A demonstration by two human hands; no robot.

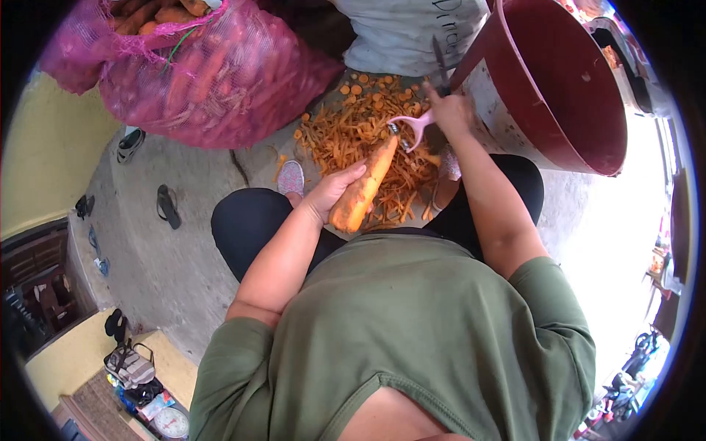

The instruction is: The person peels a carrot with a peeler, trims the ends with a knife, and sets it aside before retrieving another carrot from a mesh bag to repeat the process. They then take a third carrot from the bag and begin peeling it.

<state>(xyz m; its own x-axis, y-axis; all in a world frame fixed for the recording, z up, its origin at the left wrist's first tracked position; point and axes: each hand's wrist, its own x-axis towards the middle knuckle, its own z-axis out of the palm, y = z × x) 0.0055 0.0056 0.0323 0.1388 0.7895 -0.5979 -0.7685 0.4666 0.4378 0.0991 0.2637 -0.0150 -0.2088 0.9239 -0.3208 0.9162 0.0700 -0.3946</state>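
My left hand is wrapped round a large, partly peeled carrot, its thick end toward me and its narrow end pointing up and away. Dark unpeeled patches run along its side. In my right hand is a pink peeler, its blade right at the carrot's narrow tip. A knife with a dark handle sticks out from the same hand, blade pointing away from me. Below both hands, a heap of orange peelings and cut carrot ends covers the floor between my feet.
A pink mesh sack full of carrots stands ahead on the left. Behind the peelings is a white sack with lettering. A dark red tub tilts close beside my right hand. Loose slippers lie on the concrete floor at left.
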